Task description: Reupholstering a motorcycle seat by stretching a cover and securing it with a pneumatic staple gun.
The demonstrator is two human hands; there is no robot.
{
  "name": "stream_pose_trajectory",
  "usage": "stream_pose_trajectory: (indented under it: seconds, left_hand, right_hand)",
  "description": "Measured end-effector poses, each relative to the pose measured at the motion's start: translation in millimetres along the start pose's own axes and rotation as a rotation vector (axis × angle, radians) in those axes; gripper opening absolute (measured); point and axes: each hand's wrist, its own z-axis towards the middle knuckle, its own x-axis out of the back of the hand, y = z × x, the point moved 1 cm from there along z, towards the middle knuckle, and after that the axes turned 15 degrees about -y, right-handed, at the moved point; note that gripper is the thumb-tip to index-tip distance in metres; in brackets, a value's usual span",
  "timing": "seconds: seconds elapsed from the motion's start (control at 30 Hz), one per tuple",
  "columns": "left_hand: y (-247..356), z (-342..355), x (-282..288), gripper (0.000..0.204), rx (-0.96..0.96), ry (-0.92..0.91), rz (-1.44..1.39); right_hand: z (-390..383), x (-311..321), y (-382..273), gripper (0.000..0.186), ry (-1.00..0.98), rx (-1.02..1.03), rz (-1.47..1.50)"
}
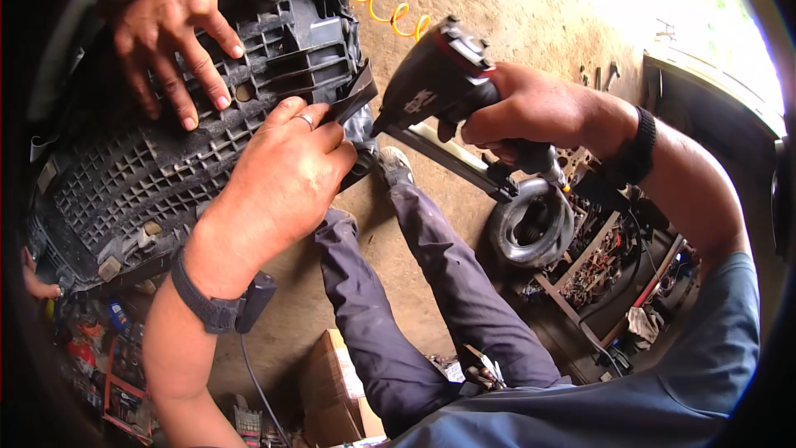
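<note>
A black ribbed plastic panel [166, 182] fills the upper left. At its right edge, my left hand [282, 174] has its fingers closed on a dark strip [355, 91], pressed against the panel; some fingertips are hidden. My right hand [522, 108] is wrapped round a black air nail or staple gun [431, 87] with a long magazine. The gun's nose is beside the strip and the panel edge; whether they touch I cannot tell. Another person's hand [170, 58] rests spread on the panel above my left hand, and more fingers [41, 282] show at the far left edge.
An orange coiled hose [377, 4] lies above. A black tyre or tube [535, 228] and a metal frame [622, 332] of small scrap are at right. Below are my legs [448, 282], a cardboard box [332, 390] and tool clutter [116, 357]. A bright opening [730, 25] is top right.
</note>
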Motion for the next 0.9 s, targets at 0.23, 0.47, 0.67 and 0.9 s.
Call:
stream_pose_trajectory:
  seconds: [0.23, 0.47, 0.67, 0.9]
  left_hand:
    - [2.9, 0.3, -1.1, 0.019, -0.011, 0.054, -0.017]
    - [0.4, -0.2, 0.5, 0.011, -0.010, 0.164, -0.053]
    - [1.2, -1.1, -1.5, 0.022, -0.010, 0.183, -0.069]
    - [0.1, -4.9, 5.3, 0.029, -0.005, 0.187, -0.145]
  right_hand:
    - [8.3, -5.4, -30.9, 0.025, -0.056, -0.116, -0.283]
    - [23.8, -14.6, -45.0, 0.028, -0.087, -0.157, -0.378]
    - [25.0, -7.9, -42.5, 0.026, -0.124, -0.171, -0.347]
    - [1.3, -9.0, -19.4, 0.024, -0.084, 0.016, -0.012]
